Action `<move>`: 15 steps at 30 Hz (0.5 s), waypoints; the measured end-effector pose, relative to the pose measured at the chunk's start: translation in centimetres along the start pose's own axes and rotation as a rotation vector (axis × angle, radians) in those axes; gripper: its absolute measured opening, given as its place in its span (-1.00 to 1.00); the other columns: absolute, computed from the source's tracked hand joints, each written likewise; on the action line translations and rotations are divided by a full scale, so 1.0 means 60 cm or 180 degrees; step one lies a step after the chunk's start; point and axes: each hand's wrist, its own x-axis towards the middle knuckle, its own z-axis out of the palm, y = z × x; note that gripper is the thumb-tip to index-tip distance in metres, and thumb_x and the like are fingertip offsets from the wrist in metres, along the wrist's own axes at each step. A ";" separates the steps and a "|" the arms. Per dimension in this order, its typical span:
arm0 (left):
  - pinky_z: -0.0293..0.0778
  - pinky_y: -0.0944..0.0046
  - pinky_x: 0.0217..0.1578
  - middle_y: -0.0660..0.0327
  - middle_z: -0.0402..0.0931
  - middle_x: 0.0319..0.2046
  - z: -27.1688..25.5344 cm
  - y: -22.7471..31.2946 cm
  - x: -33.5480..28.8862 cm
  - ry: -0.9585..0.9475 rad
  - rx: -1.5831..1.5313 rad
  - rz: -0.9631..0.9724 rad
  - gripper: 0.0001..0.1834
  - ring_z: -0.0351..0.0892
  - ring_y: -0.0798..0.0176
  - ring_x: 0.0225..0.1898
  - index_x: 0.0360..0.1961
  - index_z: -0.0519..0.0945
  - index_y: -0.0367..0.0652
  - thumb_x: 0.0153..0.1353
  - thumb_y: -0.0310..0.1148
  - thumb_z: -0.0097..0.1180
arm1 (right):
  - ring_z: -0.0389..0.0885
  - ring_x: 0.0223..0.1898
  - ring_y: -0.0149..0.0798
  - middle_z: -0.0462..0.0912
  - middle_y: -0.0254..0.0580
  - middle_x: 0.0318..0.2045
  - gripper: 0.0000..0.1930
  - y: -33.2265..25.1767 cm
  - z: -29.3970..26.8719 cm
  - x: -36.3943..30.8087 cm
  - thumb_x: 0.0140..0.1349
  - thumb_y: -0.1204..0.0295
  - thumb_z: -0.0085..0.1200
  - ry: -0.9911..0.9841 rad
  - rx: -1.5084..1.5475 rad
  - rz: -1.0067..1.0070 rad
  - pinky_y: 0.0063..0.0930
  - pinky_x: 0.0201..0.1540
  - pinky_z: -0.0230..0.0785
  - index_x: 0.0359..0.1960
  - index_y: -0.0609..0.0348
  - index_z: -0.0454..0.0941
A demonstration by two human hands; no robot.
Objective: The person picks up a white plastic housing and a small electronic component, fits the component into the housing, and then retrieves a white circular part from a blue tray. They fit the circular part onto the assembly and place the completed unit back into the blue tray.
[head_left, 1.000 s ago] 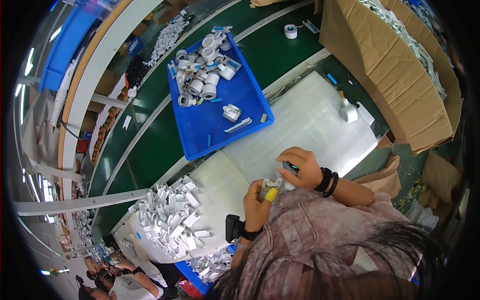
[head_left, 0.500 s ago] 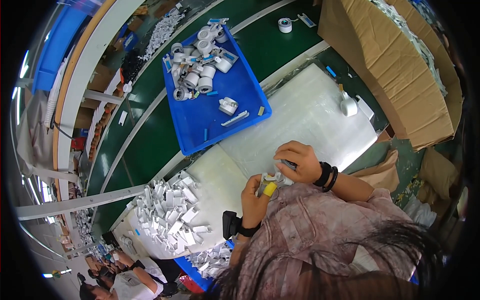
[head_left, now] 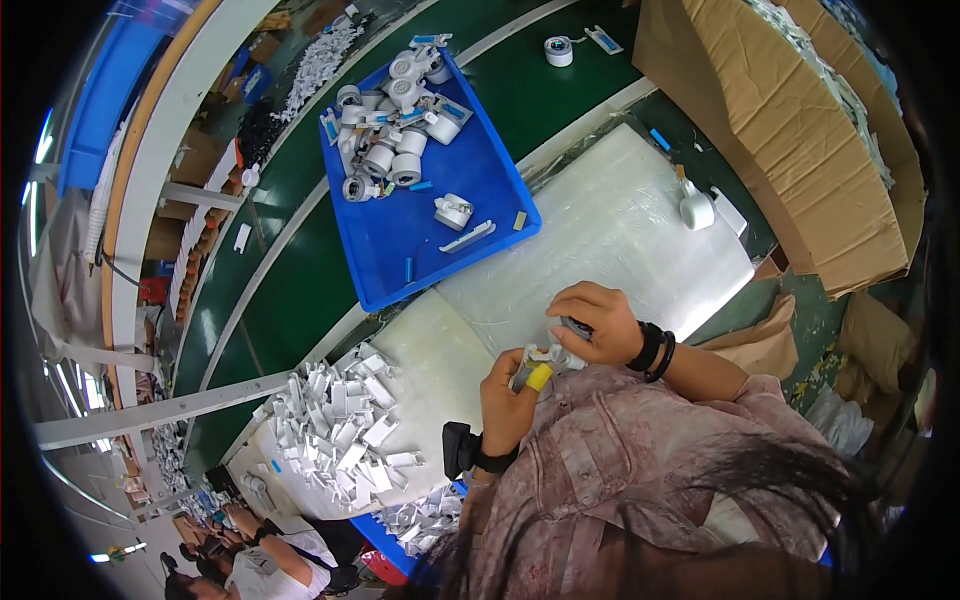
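Note:
My left hand [head_left: 508,405] is closed on a small white plastic part [head_left: 545,356], and its thumb wears a yellow cover [head_left: 540,376]. Close against it, my right hand [head_left: 600,325] has its fingers wrapped round a white cylindrical part with a dark grey end [head_left: 576,327]. The two pieces meet between my hands, just in front of my chest; whether they are joined is hidden by the fingers. Both hands are over the near edge of a plastic-wrapped white work surface [head_left: 610,230].
A blue tray [head_left: 375,285] of white round parts stands beyond my hands. Loose white plastic pieces [head_left: 340,430] are heaped at left, with a blue bin [head_left: 385,545] below. A tall cardboard box [head_left: 760,130] stands right. Behind runs a green belt [head_left: 510,85] carrying a round part [head_left: 558,52].
My hands keep almost the same grip and place. On the green belt, the round part and the strip beside it have shifted slightly left.

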 end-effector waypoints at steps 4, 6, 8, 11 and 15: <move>0.44 0.43 -0.14 0.24 0.58 -0.19 0.006 -0.003 0.004 0.0057 -0.0558 -0.0104 -0.77 0.52 0.43 -0.17 -0.09 0.49 -0.30 0.22 -0.54 0.15 | 0.63 -0.37 -0.14 0.61 -0.16 -0.36 -0.82 0.004 0.002 -0.001 -0.01 0.44 0.25 -0.0029 -0.0015 0.0019 -0.39 -0.37 0.52 -0.33 0.13 0.60; 0.44 0.44 -0.16 0.24 0.57 -0.20 0.005 -0.002 0.005 -0.0021 -0.0602 -0.0183 -0.76 0.53 0.44 -0.20 -0.09 0.48 -0.31 0.22 -0.55 0.14 | 0.64 -0.37 -0.13 0.62 -0.15 -0.35 -0.82 0.007 0.003 -0.002 -0.01 0.44 0.25 -0.0031 -0.0032 0.0033 -0.39 -0.37 0.52 -0.33 0.13 0.61; 0.44 0.44 -0.17 0.23 0.57 -0.21 0.004 -0.010 0.005 -0.0027 -0.0511 -0.0237 -0.76 0.54 0.43 -0.19 -0.08 0.48 -0.31 0.22 -0.55 0.14 | 0.64 -0.37 -0.13 0.62 -0.15 -0.35 -0.81 0.009 0.002 -0.003 -0.01 0.44 0.25 -0.0048 -0.0038 0.0058 -0.39 -0.37 0.52 -0.32 0.13 0.61; 0.45 0.44 -0.18 0.23 0.56 -0.21 0.000 -0.006 0.004 -0.0065 -0.0307 -0.0338 -0.76 0.55 0.43 -0.18 -0.08 0.48 -0.31 0.22 -0.55 0.14 | 0.64 -0.37 -0.13 0.62 -0.14 -0.35 -0.81 0.008 0.003 -0.002 -0.01 0.43 0.25 -0.0071 -0.0023 0.0063 -0.38 -0.37 0.52 -0.32 0.14 0.61; 0.41 0.48 -0.25 0.27 0.57 -0.25 0.003 -0.004 0.008 0.0018 -0.0651 -0.0330 -0.74 0.47 0.50 -0.27 -0.09 0.52 -0.32 0.18 -0.55 0.20 | 0.64 -0.36 -0.12 0.62 -0.14 -0.34 -0.80 0.011 0.004 -0.002 -0.02 0.44 0.25 -0.0103 -0.0001 0.0090 -0.38 -0.36 0.52 -0.32 0.14 0.61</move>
